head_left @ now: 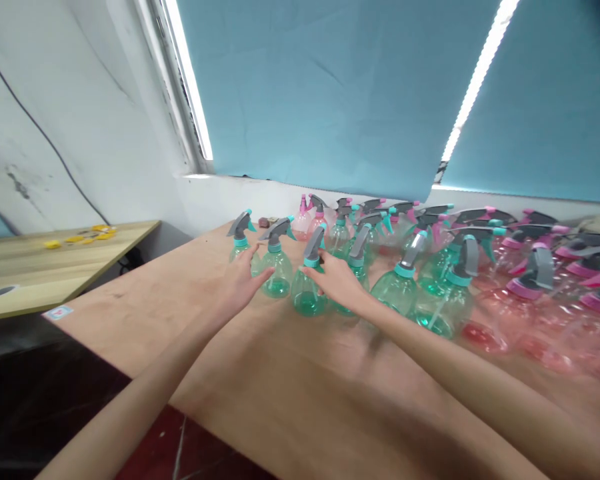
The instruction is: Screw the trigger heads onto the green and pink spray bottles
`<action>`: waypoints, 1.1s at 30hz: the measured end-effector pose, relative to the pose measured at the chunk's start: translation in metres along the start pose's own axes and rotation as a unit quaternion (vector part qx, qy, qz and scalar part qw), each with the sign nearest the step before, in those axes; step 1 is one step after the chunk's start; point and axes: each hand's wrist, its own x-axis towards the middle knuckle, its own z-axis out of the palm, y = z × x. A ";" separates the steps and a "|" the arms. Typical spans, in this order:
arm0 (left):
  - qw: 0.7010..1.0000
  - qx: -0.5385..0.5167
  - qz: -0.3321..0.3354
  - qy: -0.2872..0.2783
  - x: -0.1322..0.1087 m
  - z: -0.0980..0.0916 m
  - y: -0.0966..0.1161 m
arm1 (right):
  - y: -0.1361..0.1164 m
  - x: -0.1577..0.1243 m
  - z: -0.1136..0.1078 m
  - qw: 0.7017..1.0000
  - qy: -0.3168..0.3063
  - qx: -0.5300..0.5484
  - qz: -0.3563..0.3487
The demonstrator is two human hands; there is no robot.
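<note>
My right hand (339, 277) has its fingers and thumb around the turquoise collar of a green spray bottle (309, 297), which stands upright on the table. My left hand (243, 283) is open, thumb and fingers apart, beside another green spray bottle (279, 273); whether it touches that bottle I cannot tell. Behind the left fingertips stands a further green spray bottle (240, 243), partly hidden by the hand. Just right of the held bottle is one more green spray bottle (357, 260), partly covered by my right hand. All have grey trigger heads with turquoise parts.
Several green and pink spray bottles (500, 307) crowd the right side of the brown table (260, 393). A small reddish-brown block (264, 223) lies at the back. To the left, a lower wooden desk (35, 267) holds yellow pieces (103, 230). Blue blinds (320, 87) hang behind.
</note>
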 end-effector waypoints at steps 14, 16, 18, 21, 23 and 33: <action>0.969 -0.180 0.070 -0.156 -0.079 0.023 0.108 | 0.014 -0.106 -0.023 0.991 0.025 -0.037 -0.127; 0.963 -0.193 0.085 -0.169 -0.088 0.032 0.124 | 0.011 -0.126 -0.032 0.989 0.016 -0.062 -0.136; 0.963 -0.187 0.102 -0.167 -0.096 0.040 0.139 | 0.011 -0.144 -0.042 0.987 0.015 -0.093 -0.130; 0.959 -0.196 0.125 -0.162 -0.109 0.053 0.160 | 0.017 -0.168 -0.058 0.984 0.029 -0.124 -0.124; 0.956 -0.207 0.133 -0.163 -0.117 0.063 0.173 | 0.026 -0.181 -0.069 0.982 0.033 -0.130 -0.134; 0.920 -0.300 0.163 -0.192 -0.121 0.129 0.209 | 0.101 -0.222 -0.134 0.982 -0.035 -0.130 -0.132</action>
